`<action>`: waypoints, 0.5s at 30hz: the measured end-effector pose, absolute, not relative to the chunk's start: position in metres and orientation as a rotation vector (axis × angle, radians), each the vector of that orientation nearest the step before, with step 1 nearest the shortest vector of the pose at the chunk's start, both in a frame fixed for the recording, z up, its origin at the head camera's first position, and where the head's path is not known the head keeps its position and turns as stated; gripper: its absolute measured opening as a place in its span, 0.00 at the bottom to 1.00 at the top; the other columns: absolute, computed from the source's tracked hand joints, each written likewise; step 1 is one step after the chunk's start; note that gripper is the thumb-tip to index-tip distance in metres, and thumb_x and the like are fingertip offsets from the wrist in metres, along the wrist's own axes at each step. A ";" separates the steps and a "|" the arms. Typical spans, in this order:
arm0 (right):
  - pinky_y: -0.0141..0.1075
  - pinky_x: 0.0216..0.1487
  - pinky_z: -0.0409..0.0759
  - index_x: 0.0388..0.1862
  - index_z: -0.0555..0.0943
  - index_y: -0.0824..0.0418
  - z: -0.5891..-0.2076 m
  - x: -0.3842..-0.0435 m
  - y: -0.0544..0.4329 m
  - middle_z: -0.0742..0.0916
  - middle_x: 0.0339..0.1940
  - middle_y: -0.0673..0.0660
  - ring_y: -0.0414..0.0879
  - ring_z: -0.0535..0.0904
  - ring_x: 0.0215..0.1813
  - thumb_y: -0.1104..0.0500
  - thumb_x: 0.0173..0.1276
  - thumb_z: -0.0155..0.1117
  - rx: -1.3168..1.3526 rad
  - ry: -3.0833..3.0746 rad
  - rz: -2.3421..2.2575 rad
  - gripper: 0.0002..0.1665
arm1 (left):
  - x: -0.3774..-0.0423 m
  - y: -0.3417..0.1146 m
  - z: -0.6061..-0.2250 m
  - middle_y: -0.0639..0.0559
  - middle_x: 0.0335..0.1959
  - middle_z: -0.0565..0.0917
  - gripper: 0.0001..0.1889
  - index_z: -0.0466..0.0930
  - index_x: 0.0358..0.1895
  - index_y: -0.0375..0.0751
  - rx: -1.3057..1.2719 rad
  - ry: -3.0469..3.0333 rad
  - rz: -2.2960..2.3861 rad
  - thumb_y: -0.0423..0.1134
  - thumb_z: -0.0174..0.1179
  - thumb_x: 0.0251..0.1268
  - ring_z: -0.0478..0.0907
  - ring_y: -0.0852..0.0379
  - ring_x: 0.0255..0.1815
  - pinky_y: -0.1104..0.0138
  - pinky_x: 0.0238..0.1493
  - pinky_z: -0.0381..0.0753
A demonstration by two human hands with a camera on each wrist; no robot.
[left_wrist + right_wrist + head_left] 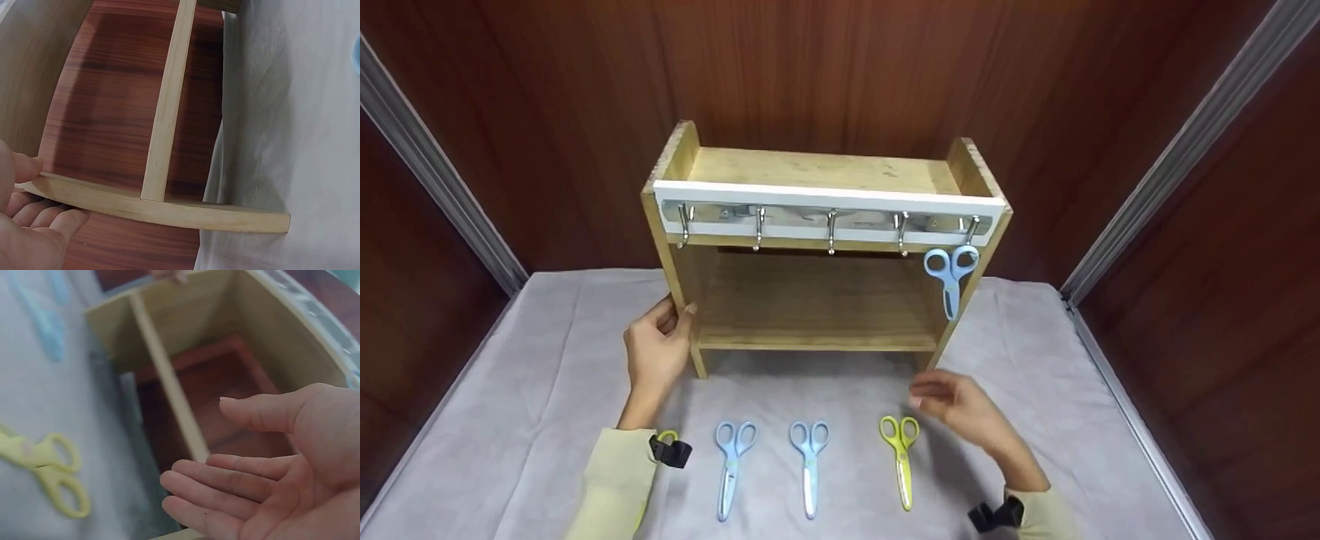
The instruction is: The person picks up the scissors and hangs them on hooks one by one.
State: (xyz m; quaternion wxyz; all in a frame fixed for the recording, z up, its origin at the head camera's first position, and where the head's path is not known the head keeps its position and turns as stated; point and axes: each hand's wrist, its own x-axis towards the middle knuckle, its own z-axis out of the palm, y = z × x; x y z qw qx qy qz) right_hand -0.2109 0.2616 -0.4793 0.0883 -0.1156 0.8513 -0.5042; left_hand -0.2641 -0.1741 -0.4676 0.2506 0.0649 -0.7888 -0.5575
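Near the bottom of the frame, the yellow scissors (900, 456) lie on the grey cloth (1072, 420), just left of the right hand (960, 409), whose fingers are relaxed and empty. Farther back at centre, the left hand (656, 352) grips the wooden shelf (817, 300) by its left side panel.

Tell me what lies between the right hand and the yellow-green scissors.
Nothing: in the head view only bare grey cloth separates the right hand from the yellow-green scissors, handles nearest the fingers.
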 end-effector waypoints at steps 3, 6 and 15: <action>0.43 0.62 0.88 0.63 0.79 0.77 -0.489 -0.205 0.259 0.85 0.61 0.76 0.67 0.85 0.63 0.62 0.73 0.68 -0.357 2.543 -1.460 0.25 | -0.264 -0.175 -0.467 0.33 0.55 0.89 0.19 0.84 0.64 0.33 0.172 -2.149 -1.529 0.38 0.64 0.75 0.89 0.39 0.54 0.91 0.41 0.78; 0.46 0.62 0.88 0.64 0.78 0.77 -0.495 -0.201 0.259 0.85 0.62 0.76 0.68 0.85 0.64 0.59 0.73 0.69 -0.327 2.547 -1.434 0.28 | -0.265 -0.175 -0.466 0.34 0.55 0.89 0.18 0.85 0.63 0.34 0.179 -2.153 -1.523 0.39 0.64 0.75 0.89 0.40 0.54 0.91 0.41 0.78; 0.53 0.67 0.84 0.67 0.74 0.80 -0.509 -0.189 0.256 0.82 0.65 0.79 0.71 0.81 0.67 0.61 0.72 0.70 -0.279 2.589 -1.425 0.32 | -0.263 -0.174 -0.467 0.36 0.52 0.91 0.16 0.87 0.60 0.36 0.196 -2.148 -1.503 0.38 0.64 0.75 0.90 0.43 0.52 0.90 0.40 0.78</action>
